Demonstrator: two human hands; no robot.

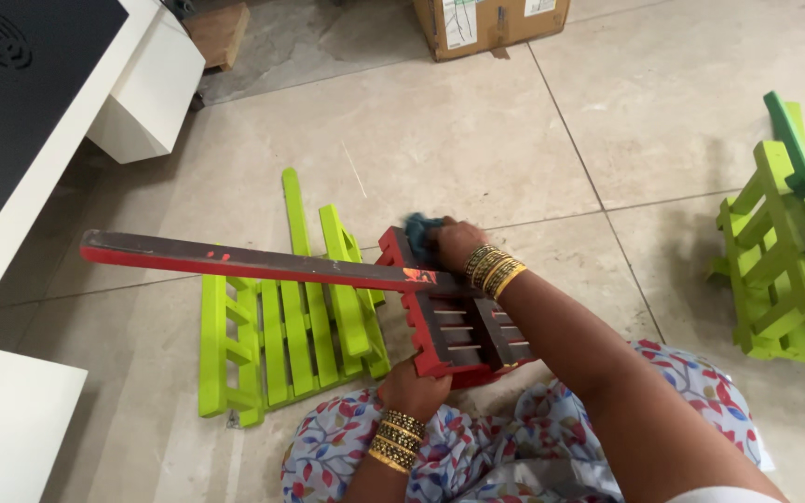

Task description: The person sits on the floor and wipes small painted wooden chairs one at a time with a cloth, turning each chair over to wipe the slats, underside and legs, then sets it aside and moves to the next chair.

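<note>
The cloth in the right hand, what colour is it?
The cloth under the right hand is dark teal blue, seen in the head view.

Head view, steeply down, close.

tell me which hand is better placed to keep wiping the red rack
Probably the right hand: it already presses the blue cloth on the red rack. The left hand grips the rack's lower edge, steadying it.

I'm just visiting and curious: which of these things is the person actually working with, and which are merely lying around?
In use:
red slatted rack, gripped by left hand
blue cloth, pressed on it by right hand

Lying about:
lime green rack on floor
green racks at right
cardboard box
white furniture
</note>
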